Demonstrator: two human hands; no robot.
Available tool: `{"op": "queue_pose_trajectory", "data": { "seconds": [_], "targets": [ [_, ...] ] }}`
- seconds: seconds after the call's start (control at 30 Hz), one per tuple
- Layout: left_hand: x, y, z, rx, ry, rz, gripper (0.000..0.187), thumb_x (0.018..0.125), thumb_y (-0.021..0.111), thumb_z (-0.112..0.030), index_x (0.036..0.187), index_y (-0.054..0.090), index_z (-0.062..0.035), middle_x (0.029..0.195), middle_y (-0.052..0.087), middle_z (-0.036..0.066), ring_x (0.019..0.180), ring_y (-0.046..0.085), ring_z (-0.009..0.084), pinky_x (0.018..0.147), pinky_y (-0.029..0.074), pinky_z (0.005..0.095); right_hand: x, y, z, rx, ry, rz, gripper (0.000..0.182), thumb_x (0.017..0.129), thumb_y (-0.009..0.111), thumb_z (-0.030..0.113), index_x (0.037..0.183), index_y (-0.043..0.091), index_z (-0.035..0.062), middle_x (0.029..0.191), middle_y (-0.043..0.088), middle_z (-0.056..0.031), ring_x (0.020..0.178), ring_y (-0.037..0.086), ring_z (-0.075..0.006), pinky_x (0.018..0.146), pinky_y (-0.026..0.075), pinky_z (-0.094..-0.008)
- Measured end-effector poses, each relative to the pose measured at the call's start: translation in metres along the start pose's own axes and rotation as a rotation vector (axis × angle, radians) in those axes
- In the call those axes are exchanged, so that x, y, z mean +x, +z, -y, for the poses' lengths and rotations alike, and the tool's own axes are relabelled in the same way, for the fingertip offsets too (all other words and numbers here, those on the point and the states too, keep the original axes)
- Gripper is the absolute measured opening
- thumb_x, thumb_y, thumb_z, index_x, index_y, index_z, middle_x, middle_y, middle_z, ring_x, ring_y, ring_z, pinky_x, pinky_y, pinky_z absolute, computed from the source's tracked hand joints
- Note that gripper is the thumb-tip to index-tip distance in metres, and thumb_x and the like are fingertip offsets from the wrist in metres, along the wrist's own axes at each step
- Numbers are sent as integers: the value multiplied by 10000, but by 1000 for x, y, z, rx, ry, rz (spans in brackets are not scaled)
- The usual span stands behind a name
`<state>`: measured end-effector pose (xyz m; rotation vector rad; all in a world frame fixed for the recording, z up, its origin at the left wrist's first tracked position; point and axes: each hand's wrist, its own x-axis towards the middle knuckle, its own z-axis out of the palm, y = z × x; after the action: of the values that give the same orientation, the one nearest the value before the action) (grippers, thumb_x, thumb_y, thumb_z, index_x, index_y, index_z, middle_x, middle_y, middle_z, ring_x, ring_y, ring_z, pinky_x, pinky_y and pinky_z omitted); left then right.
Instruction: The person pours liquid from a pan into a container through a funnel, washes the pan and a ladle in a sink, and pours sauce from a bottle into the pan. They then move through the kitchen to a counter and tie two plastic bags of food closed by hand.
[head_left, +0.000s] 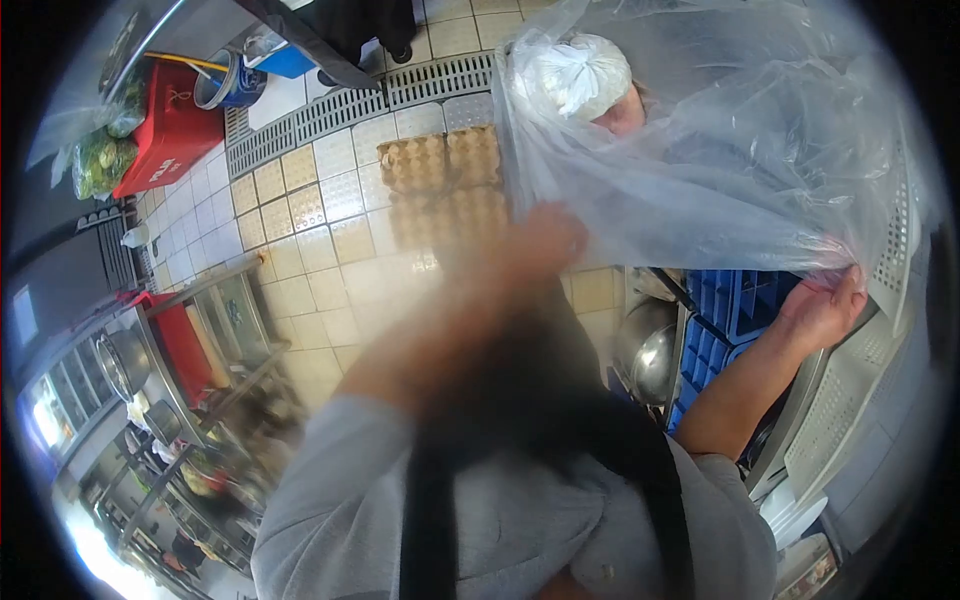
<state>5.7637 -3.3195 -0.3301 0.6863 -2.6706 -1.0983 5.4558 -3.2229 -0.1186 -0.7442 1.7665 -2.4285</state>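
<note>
A large clear plastic bag point(700, 180) spreads across the upper right. Its lower edge is pinched in my right hand point(825, 305), at the right above blue crates. My left hand point(550, 240) is smeared by motion near the bag's lower left edge; its fingers cannot be made out, nor whether it touches the plastic. Under or inside the clear plastic, at its upper left, lies a knotted white bag point(580, 78), with something pinkish point(625, 112) beside it, too covered to name.
Blue crates point(705, 350) and a steel bowl point(650, 350) stand below the bag. Egg trays point(440, 165) lie on the tiled floor beside a drain grate point(310, 115). A red container point(175, 125) and bucket point(240, 80) are upper left; metal shelving point(215, 330) is left. A person's dark shoe point(401, 54) shows above.
</note>
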Motion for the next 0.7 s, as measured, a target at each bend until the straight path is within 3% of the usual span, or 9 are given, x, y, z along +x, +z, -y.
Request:
{"op": "queue_pose_trajectory", "data": {
  "seconds": [0.07, 0.17, 0.27, 0.33, 0.5, 0.57, 0.6, 0.63, 0.7],
  "targets": [
    [-2, 10, -11, -58, -115, 162, 136, 732, 700, -145, 840, 631, -99, 975, 660, 112, 1031, 565, 357, 923, 435, 456, 3, 4, 4, 12, -16, 42, 181, 936, 518, 31, 1093, 520, -59, 1084, 609, -191, 992, 619, -270, 882, 528, -388],
    [-13, 13, -3, -98, -135, 83, 73, 765, 633, -125, 823, 607, -89, 831, 630, 143, 865, 585, 361, 769, 461, 455, 5, 10, 6, -10, -79, 85, 201, 939, 512, 31, 1116, 520, -62, 1097, 609, -191, 990, 620, -269, 872, 535, -380],
    [-29, 1, 11, -130, -275, 206, 78, 797, 599, -128, 838, 596, -62, 853, 627, 178, 849, 586, 392, 726, 468, 468, -7, 29, 4, -61, -92, 94, 221, 940, 519, 39, 1145, 523, -46, 1100, 609, -171, 984, 613, -232, 855, 529, -347],
    [-48, -1, 21, -88, -278, 132, 88, 812, 592, -133, 850, 592, -54, 849, 623, 184, 847, 584, 398, 732, 465, 477, -21, 41, -2, -86, -67, 88, 233, 938, 533, 44, 1160, 528, -28, 1097, 612, -149, 979, 607, -201, 836, 525, -319],
    [-67, -29, 25, -52, -374, -96, 113, 853, 572, -133, 899, 575, -30, 848, 609, 202, 844, 583, 406, 749, 463, 479, -90, 48, -71, -566, 357, 710, 313, 939, 576, 111, 1235, 548, 12, 1081, 630, -82, 969, 579, -116, 815, 486, -262],
    [-55, -66, 12, -430, -555, -222, 123, 903, 546, -151, 940, 560, -35, 809, 590, 169, 790, 595, 326, 729, 474, 417, -131, 77, -76, -745, 95, 978, 463, 864, 681, 219, 1254, 542, 11, 1111, 632, -152, 1042, 606, -267, 908, 477, -363],
    [-48, -69, 17, -454, -474, -372, 140, 926, 536, -173, 955, 551, -37, 792, 579, 139, 765, 581, 270, 716, 472, 386, -152, 81, -90, -792, -54, 1073, 522, 834, 714, 270, 1256, 544, 14, 1123, 629, -182, 1073, 606, -333, 940, 467, -400],
    [-40, -72, 23, -478, -396, -519, 157, 950, 526, -195, 970, 541, -40, 774, 567, 110, 741, 567, 214, 702, 470, 356, -169, 91, -98, -823, -81, 1108, 529, 822, 714, 292, 1250, 550, 27, 1151, 617, -198, 1095, 589, -363, 951, 461, -415],
    [-11, -116, 6, -470, -451, -472, 159, 959, 543, -209, 959, 532, -50, 810, 569, 55, 756, 539, 136, 701, 464, 309, -181, 101, -122, -855, -103, 1155, 536, 811, 714, 315, 1243, 556, 39, 1179, 606, -215, 1117, 572, -393, 961, 456, -430]
  ]
}}
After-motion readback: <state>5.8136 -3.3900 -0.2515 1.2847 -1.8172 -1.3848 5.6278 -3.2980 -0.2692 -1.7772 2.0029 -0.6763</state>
